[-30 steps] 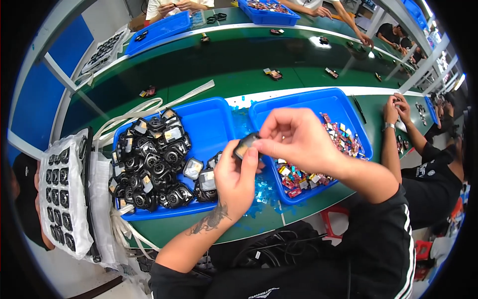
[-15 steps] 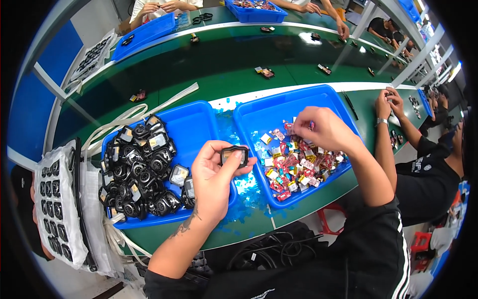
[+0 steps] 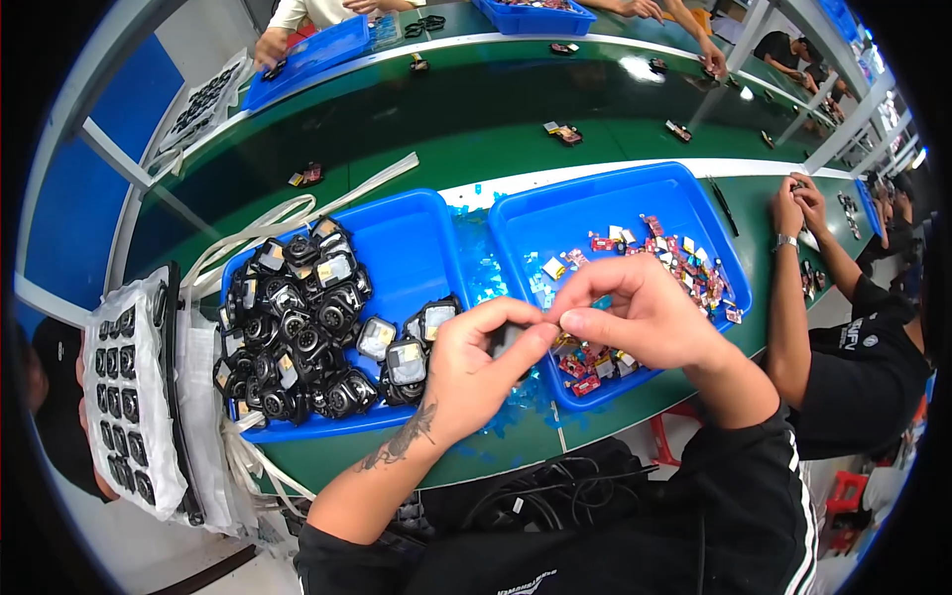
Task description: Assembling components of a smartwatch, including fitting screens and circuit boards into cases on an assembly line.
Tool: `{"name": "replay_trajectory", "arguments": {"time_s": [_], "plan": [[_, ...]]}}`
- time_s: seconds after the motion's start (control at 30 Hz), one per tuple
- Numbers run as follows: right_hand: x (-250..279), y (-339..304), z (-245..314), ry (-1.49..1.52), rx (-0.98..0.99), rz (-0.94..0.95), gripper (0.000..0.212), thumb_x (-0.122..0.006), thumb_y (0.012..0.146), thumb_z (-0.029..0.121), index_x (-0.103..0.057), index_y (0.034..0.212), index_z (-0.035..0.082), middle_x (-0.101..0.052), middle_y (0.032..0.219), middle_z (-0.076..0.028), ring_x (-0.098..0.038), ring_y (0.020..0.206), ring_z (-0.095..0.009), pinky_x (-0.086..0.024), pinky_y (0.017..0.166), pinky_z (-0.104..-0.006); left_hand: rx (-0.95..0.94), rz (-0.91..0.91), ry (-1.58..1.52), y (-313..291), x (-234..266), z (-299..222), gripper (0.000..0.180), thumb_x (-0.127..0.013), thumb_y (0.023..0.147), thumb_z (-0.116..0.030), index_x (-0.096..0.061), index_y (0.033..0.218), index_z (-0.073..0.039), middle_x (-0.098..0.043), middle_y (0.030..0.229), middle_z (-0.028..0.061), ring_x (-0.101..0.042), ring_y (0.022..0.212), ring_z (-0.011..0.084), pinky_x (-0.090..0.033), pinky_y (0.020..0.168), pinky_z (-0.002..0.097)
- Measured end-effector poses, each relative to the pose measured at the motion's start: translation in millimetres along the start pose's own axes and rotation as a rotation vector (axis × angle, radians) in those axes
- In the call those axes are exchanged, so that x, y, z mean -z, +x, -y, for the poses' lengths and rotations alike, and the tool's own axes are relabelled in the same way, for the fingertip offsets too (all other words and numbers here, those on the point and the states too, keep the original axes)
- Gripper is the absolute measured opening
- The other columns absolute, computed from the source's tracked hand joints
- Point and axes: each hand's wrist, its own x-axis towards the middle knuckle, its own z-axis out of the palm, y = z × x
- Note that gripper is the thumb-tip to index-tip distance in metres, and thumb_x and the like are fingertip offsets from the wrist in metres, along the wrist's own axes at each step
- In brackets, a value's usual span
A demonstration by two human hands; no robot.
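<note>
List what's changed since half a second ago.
The right hand has moved left from over the parts tray to the left hand; whether it holds a part is unclear. Farther back, a co-worker's hand has reached to another blue tray. Unchanged: the left hand holds the dark casing, and black casings lie heaped.

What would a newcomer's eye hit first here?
Probably the two bright blue trays: the left tray heaped with black casings, the right tray scattered with small red, white and yellow parts. Then, mid-picture, the left hand holding a dark piece, its fingertips close to the right hand's.
</note>
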Motion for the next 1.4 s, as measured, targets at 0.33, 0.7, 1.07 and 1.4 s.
{"name": "replay_trajectory", "arguments": {"time_s": [0.33, 0.7, 1.07, 1.4], "plan": [[-10.3, -0.7, -5.9, 0.077, 0.071, -0.236, 0.011, -0.063, 0.092, 0.004, -0.062, 0.099, -0.004, -0.065, 0.087, -0.006, -0.064, 0.075, -0.008, -0.054, 0.069, -0.0227, 0.072, -0.021, 0.093, -0.5, 3.7, -0.2, 0.015, -0.061, 0.096, -0.018, -0.065, 0.094, -0.003, -0.062, 0.078, -0.0032, -0.050, 0.058, 0.0004, -0.040, 0.050, 0.0170], [-8.1, -2.5, 5.1, -0.148, 0.085, -0.153, 0.011, -0.073, 0.085, 0.004, -0.068, 0.093, -0.002, -0.068, 0.085, -0.005, -0.065, 0.078, -0.008, -0.052, 0.069, -0.0199, -0.221, -0.025, 0.393, 0.6, 6.0, 2.5, 0.015, -0.073, 0.083, -0.008, -0.072, 0.096, -0.001, -0.065, 0.085, 0.0094, -0.063, 0.079, 0.0178, -0.049, 0.071, 0.0298], [-18.6, -3.2, -3.8, -0.192, 0.127, -0.199, 0.011, -0.067, 0.089, 0.003, -0.057, 0.090, 0.000, -0.061, 0.078, -0.001, -0.058, 0.069, -0.004, -0.047, 0.060, -0.0208, -0.300, -0.148, 0.453, -3.9, -1.6, 1.8, 0.010, -0.074, 0.080, -0.002, -0.071, 0.089, 0.001, -0.066, 0.082, 0.0087, -0.063, 0.076, 0.0150, -0.049, 0.068, 0.0274], [-31.6, 2.4, -5.9, -0.611, 0.339, -0.242, 0.011, -0.066, 0.088, 0.001, -0.056, 0.090, 0.001, -0.057, 0.082, -0.007, -0.058, 0.067, -0.013, -0.048, 0.060, -0.0258, -0.271, -0.199, 0.423, -0.9, 4.5, 1.3, 0.006, -0.071, 0.080, -0.002, -0.069, 0.084, 0.001, -0.064, 0.078, 0.0075, -0.061, 0.073, 0.0156, -0.047, 0.067, 0.0281]]}}
